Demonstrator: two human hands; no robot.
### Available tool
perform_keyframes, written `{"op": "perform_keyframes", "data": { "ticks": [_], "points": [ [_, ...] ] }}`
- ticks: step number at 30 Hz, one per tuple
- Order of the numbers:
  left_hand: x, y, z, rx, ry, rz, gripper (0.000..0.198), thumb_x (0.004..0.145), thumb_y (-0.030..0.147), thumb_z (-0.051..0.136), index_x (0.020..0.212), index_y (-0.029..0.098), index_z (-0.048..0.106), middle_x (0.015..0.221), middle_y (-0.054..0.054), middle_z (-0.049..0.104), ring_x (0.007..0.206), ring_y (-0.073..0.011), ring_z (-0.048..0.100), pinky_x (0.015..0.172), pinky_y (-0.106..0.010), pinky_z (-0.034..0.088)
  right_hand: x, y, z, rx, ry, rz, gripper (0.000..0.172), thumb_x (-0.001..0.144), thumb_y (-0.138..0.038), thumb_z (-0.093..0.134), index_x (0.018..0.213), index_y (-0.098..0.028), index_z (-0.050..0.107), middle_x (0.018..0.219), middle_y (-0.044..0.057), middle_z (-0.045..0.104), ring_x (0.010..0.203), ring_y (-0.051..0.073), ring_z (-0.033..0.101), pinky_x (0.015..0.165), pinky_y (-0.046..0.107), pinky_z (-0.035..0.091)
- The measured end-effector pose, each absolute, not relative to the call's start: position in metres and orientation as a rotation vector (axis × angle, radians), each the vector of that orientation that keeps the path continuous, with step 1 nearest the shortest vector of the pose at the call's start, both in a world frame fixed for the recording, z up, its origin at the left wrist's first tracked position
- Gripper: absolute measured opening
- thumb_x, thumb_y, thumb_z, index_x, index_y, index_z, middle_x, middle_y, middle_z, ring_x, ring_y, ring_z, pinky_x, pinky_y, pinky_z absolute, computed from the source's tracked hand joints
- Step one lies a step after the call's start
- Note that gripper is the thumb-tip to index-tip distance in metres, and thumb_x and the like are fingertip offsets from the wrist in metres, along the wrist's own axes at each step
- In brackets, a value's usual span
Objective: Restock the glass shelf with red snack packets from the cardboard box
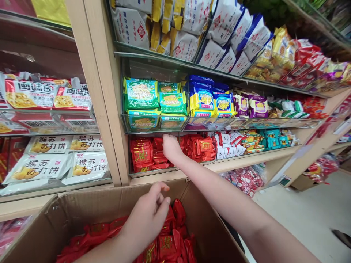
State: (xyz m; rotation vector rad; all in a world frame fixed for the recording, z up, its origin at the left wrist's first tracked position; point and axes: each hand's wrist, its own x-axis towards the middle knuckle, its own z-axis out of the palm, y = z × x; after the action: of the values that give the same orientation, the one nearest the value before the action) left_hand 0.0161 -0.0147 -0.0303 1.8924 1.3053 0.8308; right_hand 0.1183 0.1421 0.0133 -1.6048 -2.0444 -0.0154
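Note:
My right hand reaches into the lowest shelf compartment, among small red packets with gold print. Its fingers are curled, and what they hold, if anything, is hidden behind the hand. Red packets are stacked to its left and more red packets lie to its right. My left hand hovers over an open cardboard box, fingers loosely bent and thumb apart, with nothing visible in it. Below it, the box holds many loose red packets of the same look.
Above the red packets, a glass-fronted shelf holds green biscuit packs and blue-yellow packs. White packs fill the shelf over them. A wooden upright separates white cracker packs at left. Bagged sweets lie under the shelf.

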Motion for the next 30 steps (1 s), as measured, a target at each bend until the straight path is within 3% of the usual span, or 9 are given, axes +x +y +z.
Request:
{"op": "perform_keyframes", "data": {
  "ticks": [5,9,12,15,19,24,30],
  "points": [
    [0.016,-0.032,-0.032,2.092,1.188,0.704,0.016,0.083,0.025,0.034,0.098,0.025,0.039,0.059,0.007,0.042,0.051,-0.0113,0.040,0.050,-0.023,0.031,0.104,0.176,0.002,-1.652,-2.038,0.086,0.027,0.073,-0.015,0.052,0.100,-0.013,0.053,0.097,0.013,0.056,0.091,0.022,0.052,0.077,0.030,0.040],
    [0.013,-0.033,-0.031,2.122,1.179,0.672,0.018,0.083,0.024,0.033,0.100,0.025,0.039,0.062,0.006,0.045,0.053,-0.0115,0.042,0.050,-0.022,0.032,0.103,0.182,-0.016,-1.645,-1.980,0.040,0.030,0.079,-0.019,0.044,0.108,-0.015,0.049,0.116,0.016,0.043,0.104,0.024,0.044,0.084,0.035,0.036],
    [0.012,-0.030,-0.029,2.145,1.190,0.651,0.018,0.083,0.025,0.033,0.100,0.025,0.039,0.063,0.005,0.047,0.055,-0.0120,0.044,0.050,-0.022,0.033,0.104,0.181,-0.025,-1.579,-2.029,0.006,0.044,0.072,-0.024,0.056,0.113,-0.014,0.045,0.125,0.017,0.033,0.108,0.025,0.040,0.088,0.034,0.034],
    [0.010,-0.027,-0.029,2.164,1.199,0.607,0.020,0.083,0.026,0.033,0.101,0.026,0.040,0.063,0.005,0.048,0.055,-0.0123,0.045,0.049,-0.022,0.033,0.104,0.182,-0.028,-1.522,-2.089,-0.019,0.051,0.067,-0.019,0.062,0.114,-0.013,0.043,0.124,0.015,0.036,0.107,0.024,0.039,0.088,0.031,0.034],
    [0.009,-0.027,-0.030,2.182,1.211,0.545,0.020,0.082,0.026,0.033,0.102,0.027,0.040,0.065,0.004,0.050,0.056,-0.0126,0.045,0.049,-0.022,0.033,0.103,0.186,-0.028,-1.525,-2.066,-0.074,0.047,0.073,-0.015,0.054,0.117,-0.008,0.039,0.115,0.017,0.043,0.106,0.025,0.038,0.089,0.035,0.033],
    [0.010,-0.027,-0.029,2.225,1.227,0.423,0.016,0.082,0.026,0.032,0.093,0.026,0.044,0.066,0.003,0.053,0.060,-0.0139,0.047,0.052,-0.023,0.036,0.102,0.186,-0.031,-1.497,-2.120,-0.111,0.039,0.076,-0.013,0.050,0.114,-0.012,0.043,0.116,0.015,0.042,0.113,0.027,0.030,0.087,0.035,0.034],
    [0.010,-0.026,-0.034,2.360,1.189,0.198,0.015,0.078,0.022,0.037,0.086,0.026,0.050,0.084,0.001,0.061,0.073,-0.0160,0.054,0.064,-0.027,0.040,0.105,0.183,-0.028,-1.507,-2.158,-0.128,0.041,0.078,-0.007,0.041,0.118,-0.013,0.041,0.120,0.015,0.041,0.113,0.025,0.031,0.089,0.037,0.033]
  ]
}}
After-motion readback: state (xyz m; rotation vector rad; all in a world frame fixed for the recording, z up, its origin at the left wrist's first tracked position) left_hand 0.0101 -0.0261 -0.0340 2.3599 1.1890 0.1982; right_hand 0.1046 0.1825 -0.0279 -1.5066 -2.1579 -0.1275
